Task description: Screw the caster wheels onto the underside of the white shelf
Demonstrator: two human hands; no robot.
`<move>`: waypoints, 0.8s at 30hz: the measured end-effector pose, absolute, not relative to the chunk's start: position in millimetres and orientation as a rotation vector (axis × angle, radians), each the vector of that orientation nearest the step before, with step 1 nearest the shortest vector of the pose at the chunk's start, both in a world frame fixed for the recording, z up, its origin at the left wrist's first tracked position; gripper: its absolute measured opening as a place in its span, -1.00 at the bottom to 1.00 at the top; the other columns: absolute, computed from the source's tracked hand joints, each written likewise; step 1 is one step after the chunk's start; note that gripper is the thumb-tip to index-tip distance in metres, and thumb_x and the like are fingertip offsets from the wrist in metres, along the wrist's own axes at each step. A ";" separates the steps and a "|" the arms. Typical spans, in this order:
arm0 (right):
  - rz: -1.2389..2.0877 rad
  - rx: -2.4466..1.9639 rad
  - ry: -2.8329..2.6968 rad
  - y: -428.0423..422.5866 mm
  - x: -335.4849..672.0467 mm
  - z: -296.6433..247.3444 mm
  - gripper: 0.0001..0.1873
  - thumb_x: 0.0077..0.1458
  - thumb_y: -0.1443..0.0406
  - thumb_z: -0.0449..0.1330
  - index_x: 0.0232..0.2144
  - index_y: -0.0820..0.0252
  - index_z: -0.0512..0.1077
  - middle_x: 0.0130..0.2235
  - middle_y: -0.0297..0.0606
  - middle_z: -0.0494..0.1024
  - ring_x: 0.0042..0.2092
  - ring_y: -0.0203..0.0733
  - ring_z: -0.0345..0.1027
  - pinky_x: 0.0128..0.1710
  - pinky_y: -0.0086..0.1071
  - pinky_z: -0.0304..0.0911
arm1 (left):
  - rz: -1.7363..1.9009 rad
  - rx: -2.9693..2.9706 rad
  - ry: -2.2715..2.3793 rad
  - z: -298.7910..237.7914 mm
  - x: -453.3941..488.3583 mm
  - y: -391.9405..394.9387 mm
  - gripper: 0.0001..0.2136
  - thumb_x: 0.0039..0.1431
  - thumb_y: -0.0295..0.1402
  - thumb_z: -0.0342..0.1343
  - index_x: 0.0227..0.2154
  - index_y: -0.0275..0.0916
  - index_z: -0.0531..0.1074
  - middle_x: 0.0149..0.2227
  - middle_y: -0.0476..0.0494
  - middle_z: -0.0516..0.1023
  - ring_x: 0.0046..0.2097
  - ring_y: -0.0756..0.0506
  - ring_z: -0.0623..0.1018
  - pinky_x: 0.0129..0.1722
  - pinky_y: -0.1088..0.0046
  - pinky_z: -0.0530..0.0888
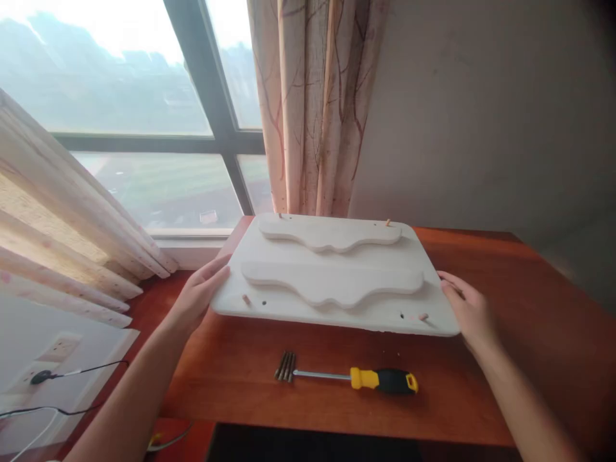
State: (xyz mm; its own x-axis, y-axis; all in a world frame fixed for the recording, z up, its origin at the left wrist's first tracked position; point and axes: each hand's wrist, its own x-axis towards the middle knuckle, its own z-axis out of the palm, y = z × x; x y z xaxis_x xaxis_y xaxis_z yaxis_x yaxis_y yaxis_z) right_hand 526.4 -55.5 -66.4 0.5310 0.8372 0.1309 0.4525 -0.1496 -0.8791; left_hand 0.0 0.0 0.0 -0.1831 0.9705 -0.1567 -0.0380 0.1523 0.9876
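A white board [332, 255] with rounded corners is held between my two hands over the table. My left hand [205, 285] grips its left edge, thumb on top; my right hand [466, 305] closes on the right edge. Two scalloped white panels, a far one [330, 234] and a near one [332, 284], lie flat on the board. Wooden dowels, among them one at the near left [246, 299] and one at the near right [423, 317], stick up by the corners, with small dark holes beside them. The fingers beneath the board are hidden.
On the brown wooden table [481, 398], in front of the board, lie a yellow and black screwdriver [366, 379] and several bolts [285, 366] side by side. Behind are a window [158, 179] and a curtain [317, 109]. Cables [91, 369] run from a wall socket at left.
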 end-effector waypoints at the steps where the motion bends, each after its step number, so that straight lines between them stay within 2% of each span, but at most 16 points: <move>1: 0.474 -1.797 -1.091 -54.2 524.5 -64.9 -0.50 0.12 0.02 0.16 -0.02 0.18 0.56 -0.07 -0.10 0.64 -0.09 0.03 0.51 -0.16 -0.23 0.36 | 1.230 0.961 1.367 -0.5 -1.0 1.2 -0.38 -0.12 -0.19 0.45 0.07 -0.18 0.54 -0.11 -0.19 0.69 -0.26 -0.12 0.65 -0.37 0.54 0.58; 5: 0.472 -1.813 -1.131 -51.1 519.2 -59.8 -0.51 0.12 0.06 0.13 -0.02 0.20 0.55 -0.02 -0.06 0.63 -0.04 0.06 0.51 -0.11 -0.19 0.35 | 1.236 0.967 1.378 -2.5 -4.7 3.8 -0.37 -0.10 -0.19 0.45 0.10 -0.19 0.51 -0.07 -0.20 0.67 -0.23 -0.12 0.64 -0.37 0.55 0.57; 11: 0.452 -1.788 -1.231 -52.6 521.5 -55.4 -0.52 0.17 0.04 0.11 0.00 0.17 0.53 0.03 -0.06 0.60 0.00 0.08 0.49 0.00 -0.09 0.36 | 1.226 1.053 1.439 -5.5 -7.9 4.9 -0.37 -0.10 -0.08 0.42 0.06 -0.22 0.52 -0.07 -0.23 0.66 -0.22 -0.15 0.63 -0.40 0.51 0.53; 15: 0.359 -1.707 -1.272 -67.6 517.4 -43.0 -0.52 0.18 0.01 0.14 0.05 0.11 0.51 0.06 -0.09 0.58 0.03 0.04 0.49 0.08 -0.10 0.37 | 1.327 1.153 1.532 -3.4 -8.6 -6.4 -0.40 -0.04 0.00 0.35 0.03 -0.25 0.51 0.00 -0.24 0.62 -0.06 -0.20 0.60 -0.24 0.46 0.54; 19: 0.175 -1.668 -1.221 -113.6 497.3 -28.5 -0.53 0.22 -0.02 0.12 0.05 0.04 0.50 0.07 -0.11 0.57 0.08 0.07 0.46 0.12 -0.06 0.37 | 1.498 1.334 1.726 0.7 -2.7 -45.3 -0.60 0.17 -0.07 0.21 -0.01 -0.19 0.51 0.01 -0.17 0.58 0.01 -0.21 0.54 -0.05 0.31 0.50; 21: 0.106 -1.642 -1.233 -143.6 483.4 -25.5 -0.61 0.24 0.02 0.11 0.01 -0.02 0.52 0.04 -0.12 0.57 0.06 0.10 0.47 0.12 -0.01 0.37 | 1.649 1.381 1.917 -1.7 4.7 -71.9 -0.70 0.23 -0.15 0.18 -0.04 -0.16 0.50 -0.08 -0.13 0.56 -0.11 -0.19 0.54 -0.05 0.22 0.49; 24: 0.096 -1.535 -1.392 -179.9 462.1 -27.0 -0.76 0.24 0.17 0.15 -0.08 -0.12 0.53 -0.07 -0.19 0.61 -0.04 0.07 0.51 -0.01 -0.02 0.43 | 1.845 1.612 1.902 -12.2 21.7 -107.7 -0.83 0.21 -0.27 0.19 -0.15 -0.12 0.46 -0.14 -0.10 0.48 -0.14 -0.17 0.50 -0.14 0.26 0.48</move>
State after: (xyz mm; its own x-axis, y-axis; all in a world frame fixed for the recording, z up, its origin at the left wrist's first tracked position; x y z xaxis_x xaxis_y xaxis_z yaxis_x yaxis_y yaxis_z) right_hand 462.1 -179.9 -27.0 0.3292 0.7770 0.5366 0.6957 0.1847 -0.6942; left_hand 21.7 -107.7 -12.2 -0.4591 0.6609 0.5937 0.6136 -0.2473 0.7499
